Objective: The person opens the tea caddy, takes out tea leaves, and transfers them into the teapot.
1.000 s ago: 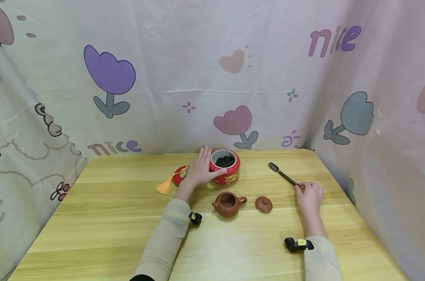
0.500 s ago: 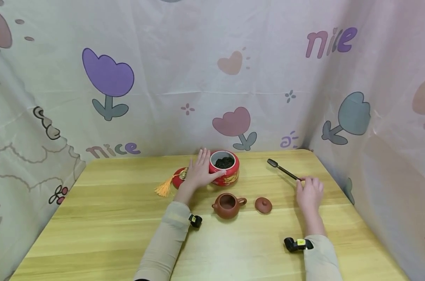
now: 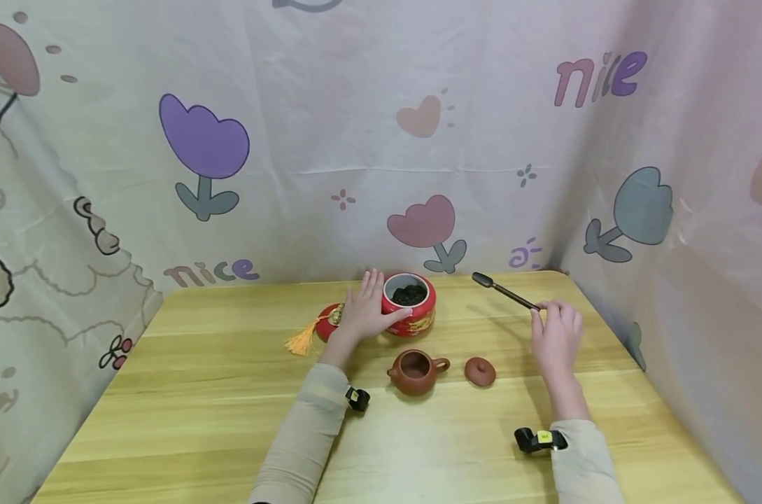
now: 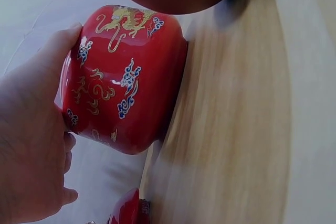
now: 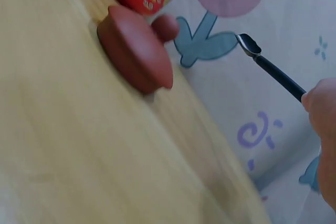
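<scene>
Red jar [image 3: 423, 319] (scoop [image 3: 509, 294] apart) near table's back edge [image 3: 261, 287]

Pale off-white fabric curtain [image 3: 330, 126] w/ printed purple tulip [image 3: 206, 143], dusty-pink tulip [image 3: 422, 222], peach heart [image 3: 420, 117], grey-blue tulip [image 3: 643, 206] on R & multicol. "nice" lettering [image 3: 601, 78]; hangs behind light-yellow wood-grain tabletop [image 3: 198, 392].

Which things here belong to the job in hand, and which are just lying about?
Part of the job:
red jar with dark contents, touched by the left hand
dark scoop, held by the right hand
open teapot, probably

Just lying about, it seems:
brown lid
red lid with orange tassel
</scene>
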Demonstrator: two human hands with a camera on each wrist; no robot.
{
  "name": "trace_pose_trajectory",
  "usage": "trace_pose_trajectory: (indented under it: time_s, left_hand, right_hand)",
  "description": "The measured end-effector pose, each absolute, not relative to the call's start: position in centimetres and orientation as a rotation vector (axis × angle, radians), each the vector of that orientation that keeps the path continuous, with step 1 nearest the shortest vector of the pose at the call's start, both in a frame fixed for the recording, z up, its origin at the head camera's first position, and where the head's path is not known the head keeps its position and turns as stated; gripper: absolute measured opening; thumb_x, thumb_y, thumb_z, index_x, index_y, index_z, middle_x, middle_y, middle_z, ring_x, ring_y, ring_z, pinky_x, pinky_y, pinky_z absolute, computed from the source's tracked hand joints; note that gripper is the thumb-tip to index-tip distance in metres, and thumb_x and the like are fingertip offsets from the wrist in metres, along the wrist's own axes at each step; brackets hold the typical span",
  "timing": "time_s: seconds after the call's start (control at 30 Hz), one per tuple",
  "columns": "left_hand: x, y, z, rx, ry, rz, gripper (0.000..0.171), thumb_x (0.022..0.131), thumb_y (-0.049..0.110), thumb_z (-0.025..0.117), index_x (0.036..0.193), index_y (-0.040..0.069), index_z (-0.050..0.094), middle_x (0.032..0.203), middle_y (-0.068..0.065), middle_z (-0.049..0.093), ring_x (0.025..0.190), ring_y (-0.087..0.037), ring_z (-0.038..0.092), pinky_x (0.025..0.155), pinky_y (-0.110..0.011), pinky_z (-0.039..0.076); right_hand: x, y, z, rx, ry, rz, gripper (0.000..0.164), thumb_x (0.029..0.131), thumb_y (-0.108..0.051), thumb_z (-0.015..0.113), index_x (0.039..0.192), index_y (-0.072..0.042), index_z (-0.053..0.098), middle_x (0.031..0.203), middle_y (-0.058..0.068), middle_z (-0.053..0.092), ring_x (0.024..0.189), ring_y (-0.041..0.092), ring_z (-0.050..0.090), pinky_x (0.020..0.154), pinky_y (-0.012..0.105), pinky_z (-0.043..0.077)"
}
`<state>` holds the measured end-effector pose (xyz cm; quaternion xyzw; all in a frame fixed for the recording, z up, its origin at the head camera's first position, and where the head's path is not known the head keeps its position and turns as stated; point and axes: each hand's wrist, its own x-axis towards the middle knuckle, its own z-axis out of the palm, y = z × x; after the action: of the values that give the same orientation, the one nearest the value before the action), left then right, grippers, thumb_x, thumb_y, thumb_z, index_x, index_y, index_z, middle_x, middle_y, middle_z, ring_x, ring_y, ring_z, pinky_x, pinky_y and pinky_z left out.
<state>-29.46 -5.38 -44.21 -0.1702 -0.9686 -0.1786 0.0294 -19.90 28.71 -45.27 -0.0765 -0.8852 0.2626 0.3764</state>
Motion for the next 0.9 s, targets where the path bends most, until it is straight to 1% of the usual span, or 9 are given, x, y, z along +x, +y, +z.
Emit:
trace_pose_trajectory:
  time_s: [0.13, 0.27, 0.43, 0.6, 0.8, 0.9]
  left_hand:
    - [-29.5, -5.2, -44.4, -0.529, -2.987, -0.564, 0.115, 0.078, 0.086, 0.040, 0.157, 0.009, 0.011, 0.166, -0.010, 0.006, 0.154, -0.026, 0.004, 0.119, -0.063, 0.011]
    - [-29.5, -4.9, -44.6, -0.534, -2.992, -0.585, 0.116, 0.077, 0.088, 0.038, 0.158, 0.010, 0.008, 0.166, -0.009, 0.005, 0.154, -0.024, 0.002, 0.120, -0.062, 0.009]
    - [-29.7, -4.8, -44.5, -0.525, -2.983, -0.604, 0.116, 0.077, 0.088, 0.038, 0.158, 0.010, 0.009, 0.166, -0.009, 0.004, 0.154, -0.025, 0.002, 0.121, -0.060, 0.009]
    - [-29.9, -4.9, -44.2, -0.521, -2.980, -0.597, 0.115, 0.078, 0.087, 0.039, 0.158, 0.010, 0.008, 0.166, -0.009, 0.005, 0.154, -0.026, 0.003, 0.120, -0.061, 0.009]
    - [-29.7, -5.2, -44.2, -0.512, -2.999, -0.582, 0.114, 0.079, 0.085, 0.041, 0.158, 0.011, 0.005, 0.166, -0.009, 0.004, 0.154, -0.026, 0.004, 0.121, -0.060, 0.009]
    - [-29.6, -5.3, -44.3, -0.516, -3.005, -0.571, 0.114, 0.079, 0.086, 0.040, 0.158, 0.011, 0.005, 0.166, -0.009, 0.004, 0.154, -0.026, 0.004, 0.121, -0.061, 0.010]
  right_hand:
    - [-20.1, 28.1, -44.3, -0.104, -2.244, 0.651, 0.018, 0.093, -0.006, 0.061, 0.104, 0.008, 0.061, 0.112, 0.028, 0.052, 0.108, 0.046, 0.040, 0.096, 0.056, 0.029]
    - [-20.3, 27.5, -43.5, 0.015, -2.195, 0.616, 0.017, 0.090, -0.003, 0.064, 0.100, 0.010, 0.062, 0.108, 0.029, 0.052, 0.104, 0.047, 0.041, 0.094, 0.056, 0.029]
    - [-20.8, 26.5, -42.7, 0.121, -2.149, 0.593, 0.016, 0.088, -0.001, 0.066, 0.099, 0.010, 0.062, 0.107, 0.028, 0.054, 0.102, 0.046, 0.042, 0.093, 0.057, 0.030]
    - [-21.3, 25.5, -42.0, 0.219, -2.133, 0.554, 0.016, 0.088, -0.002, 0.066, 0.099, 0.009, 0.063, 0.106, 0.027, 0.054, 0.101, 0.045, 0.044, 0.093, 0.057, 0.031]
    - [-21.9, 24.0, -41.7, 0.328, -2.115, 0.464, 0.016, 0.087, -0.004, 0.067, 0.098, 0.007, 0.064, 0.103, 0.025, 0.055, 0.099, 0.044, 0.047, 0.090, 0.056, 0.035]
    - [-22.1, 23.3, -41.7, 0.353, -2.138, 0.418, 0.017, 0.087, -0.006, 0.067, 0.099, 0.005, 0.064, 0.105, 0.025, 0.056, 0.100, 0.044, 0.047, 0.090, 0.056, 0.036]
